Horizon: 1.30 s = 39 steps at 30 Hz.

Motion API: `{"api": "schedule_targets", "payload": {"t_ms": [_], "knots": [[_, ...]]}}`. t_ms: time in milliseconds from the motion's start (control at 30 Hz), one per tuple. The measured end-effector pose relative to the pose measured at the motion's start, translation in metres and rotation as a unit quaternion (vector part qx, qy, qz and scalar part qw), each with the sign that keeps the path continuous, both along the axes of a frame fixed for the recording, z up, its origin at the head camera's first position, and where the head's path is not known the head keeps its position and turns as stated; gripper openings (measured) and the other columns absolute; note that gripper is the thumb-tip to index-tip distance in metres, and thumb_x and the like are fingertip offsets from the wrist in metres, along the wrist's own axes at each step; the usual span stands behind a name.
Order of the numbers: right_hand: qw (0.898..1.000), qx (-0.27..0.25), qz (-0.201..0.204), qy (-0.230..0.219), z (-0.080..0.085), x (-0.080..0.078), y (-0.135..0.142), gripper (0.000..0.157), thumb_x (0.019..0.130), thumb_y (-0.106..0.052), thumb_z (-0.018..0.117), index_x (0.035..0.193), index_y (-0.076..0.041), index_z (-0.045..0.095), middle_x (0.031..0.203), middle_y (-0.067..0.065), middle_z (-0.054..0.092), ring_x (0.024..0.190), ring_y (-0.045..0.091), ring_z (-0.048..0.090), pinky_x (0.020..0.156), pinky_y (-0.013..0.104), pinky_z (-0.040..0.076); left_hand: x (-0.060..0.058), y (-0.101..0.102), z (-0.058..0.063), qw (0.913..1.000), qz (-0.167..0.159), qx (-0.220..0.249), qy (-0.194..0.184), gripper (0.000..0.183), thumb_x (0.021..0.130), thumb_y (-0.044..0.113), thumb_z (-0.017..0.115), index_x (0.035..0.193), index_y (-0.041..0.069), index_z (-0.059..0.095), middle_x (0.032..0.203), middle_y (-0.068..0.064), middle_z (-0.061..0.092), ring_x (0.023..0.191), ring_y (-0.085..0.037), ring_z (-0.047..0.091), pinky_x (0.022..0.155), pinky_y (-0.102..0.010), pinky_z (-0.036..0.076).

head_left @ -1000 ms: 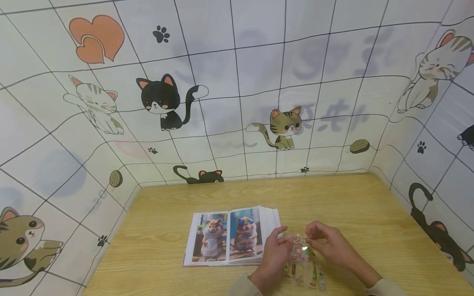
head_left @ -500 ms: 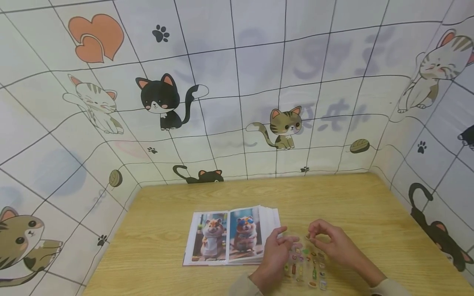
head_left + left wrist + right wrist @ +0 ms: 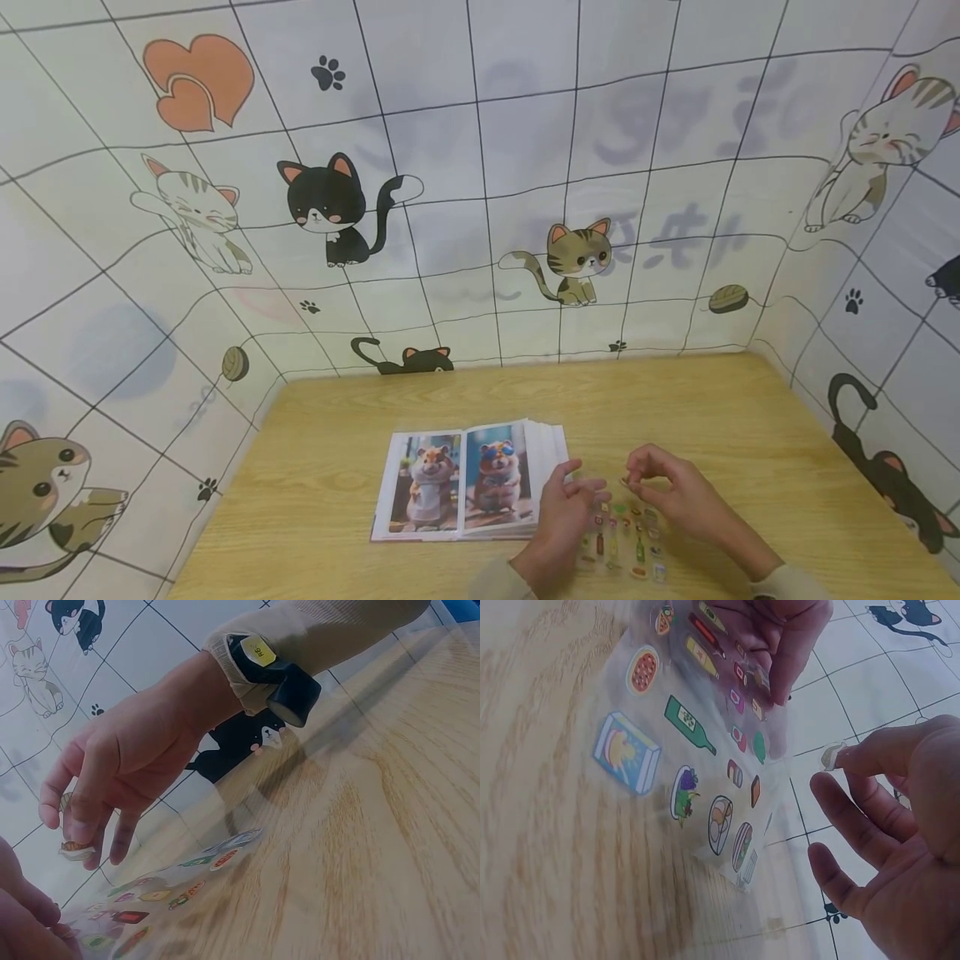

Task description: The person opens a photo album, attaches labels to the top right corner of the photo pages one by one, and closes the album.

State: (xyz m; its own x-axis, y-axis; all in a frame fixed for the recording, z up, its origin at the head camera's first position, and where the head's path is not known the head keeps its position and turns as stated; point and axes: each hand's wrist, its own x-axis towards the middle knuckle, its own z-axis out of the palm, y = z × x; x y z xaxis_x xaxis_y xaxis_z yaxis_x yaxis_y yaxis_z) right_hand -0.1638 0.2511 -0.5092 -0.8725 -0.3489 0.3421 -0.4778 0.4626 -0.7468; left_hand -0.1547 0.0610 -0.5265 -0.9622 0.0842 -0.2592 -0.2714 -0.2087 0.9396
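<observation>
A clear sticker sheet [image 3: 615, 550] printed with small food and bottle pictures lies between the hands at the front of the table. My left hand [image 3: 561, 512] holds its left side; in the right wrist view, fingers show through the clear plastic. Over the sheet's far right corner, my right hand [image 3: 678, 496] pinches a small sticker [image 3: 831, 756] between thumb and forefinger. The left wrist view shows this sticker as orange-brown with a pale edge. The right hand's other fingers [image 3: 847, 817] are loosely bent, apart from the sheet.
Left of the hands, a photo album [image 3: 551, 454] lies open at two hamster pictures, close to the left hand. The wooden table [image 3: 322, 467] meets cat-patterned walls [image 3: 450, 208] at the back and both sides.
The right hand has drawn slightly away from the left, up and to the right, with the small sticker pinched. The sheet's far edge, raised between both hands before, now lies lower.
</observation>
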Motion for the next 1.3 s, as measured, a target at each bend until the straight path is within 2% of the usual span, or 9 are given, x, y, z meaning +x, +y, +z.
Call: {"api": "schedule_targets", "payload": {"t_ms": [133,300,467,667,800,967,1133,1300], "knots": [[1.000,-0.010,-0.003,-0.009,-0.002,0.000,0.002,0.018,0.089,-0.002,0.070,0.098,-0.013,0.060,0.085,-0.007,0.065,0.086,0.014,0.064,0.079,0.028,0.053,0.000,0.003,-0.001,0.9999,0.012,-0.007,-0.004,0.055,0.088,-0.001,0.063,0.139,0.003,0.044,0.107,-0.011,0.071,0.095,-0.025,0.070,0.081,-0.039,0.056],[1.000,-0.010,-0.013,-0.005,-0.003,-0.001,0.002,0.018,0.088,-0.004,0.072,0.097,-0.014,0.060,0.085,-0.011,0.064,0.084,0.008,0.063,0.078,0.026,0.053,-0.002,0.005,-0.001,0.9998,0.018,-0.002,-0.005,0.064,0.085,-0.001,0.067,0.143,0.003,0.041,0.109,-0.011,0.069,0.093,-0.024,0.067,0.080,-0.037,0.056],[1.000,-0.013,-0.014,-0.004,-0.002,-0.001,0.003,0.017,0.088,-0.002,0.072,0.096,-0.011,0.059,0.085,-0.010,0.064,0.082,0.007,0.062,0.076,0.026,0.053,-0.001,0.005,0.000,0.9998,-0.008,-0.019,-0.004,0.066,0.087,0.001,0.066,0.147,0.006,0.037,0.117,-0.013,0.065,0.103,-0.026,0.065,0.090,-0.045,0.054],[1.000,-0.012,-0.015,-0.011,-0.003,-0.002,0.002,0.018,0.087,-0.001,0.071,0.094,-0.012,0.059,0.084,-0.010,0.064,0.081,0.007,0.062,0.075,0.026,0.053,0.002,0.004,0.003,0.9972,-0.052,-0.051,0.020,0.071,0.090,0.003,0.060,0.153,0.007,0.027,0.134,-0.022,0.056,0.123,-0.037,0.056,0.105,-0.059,0.041],[1.000,-0.010,-0.017,-0.017,-0.003,-0.002,0.002,0.020,0.087,-0.001,0.071,0.092,-0.016,0.059,0.084,-0.007,0.065,0.081,0.006,0.062,0.074,0.026,0.053,0.003,0.003,0.006,0.9945,-0.071,-0.071,0.032,0.077,0.089,0.004,0.059,0.156,0.011,0.022,0.146,-0.026,0.045,0.135,-0.041,0.044,0.111,-0.061,0.031],[0.999,-0.014,-0.012,-0.029,-0.003,-0.002,0.003,0.018,0.089,-0.002,0.070,0.093,-0.016,0.059,0.085,-0.003,0.065,0.083,0.007,0.062,0.074,0.025,0.052,0.004,0.000,0.012,0.9922,-0.086,-0.085,0.029,0.085,0.086,0.006,0.062,0.158,0.016,0.018,0.156,-0.026,0.030,0.144,-0.044,0.029,0.116,-0.062,0.020],[0.999,-0.014,-0.013,-0.027,-0.003,-0.002,0.003,0.017,0.089,-0.006,0.071,0.093,-0.017,0.059,0.087,-0.005,0.064,0.084,0.008,0.062,0.073,0.025,0.052,0.005,-0.003,0.015,0.9879,-0.111,-0.103,0.032,0.087,0.087,0.009,0.062,0.159,0.016,0.013,0.159,-0.026,0.023,0.147,-0.045,0.023,0.116,-0.061,0.020],[0.999,-0.022,-0.008,-0.037,-0.002,-0.001,0.002,0.014,0.089,-0.004,0.070,0.092,-0.013,0.060,0.088,-0.004,0.063,0.084,0.008,0.061,0.073,0.025,0.051,0.007,-0.004,0.017,0.9870,-0.101,-0.115,0.048,0.086,0.084,0.008,0.064,0.158,0.012,0.019,0.156,-0.029,0.028,0.144,-0.046,0.029,0.115,-0.061,0.024]]}}
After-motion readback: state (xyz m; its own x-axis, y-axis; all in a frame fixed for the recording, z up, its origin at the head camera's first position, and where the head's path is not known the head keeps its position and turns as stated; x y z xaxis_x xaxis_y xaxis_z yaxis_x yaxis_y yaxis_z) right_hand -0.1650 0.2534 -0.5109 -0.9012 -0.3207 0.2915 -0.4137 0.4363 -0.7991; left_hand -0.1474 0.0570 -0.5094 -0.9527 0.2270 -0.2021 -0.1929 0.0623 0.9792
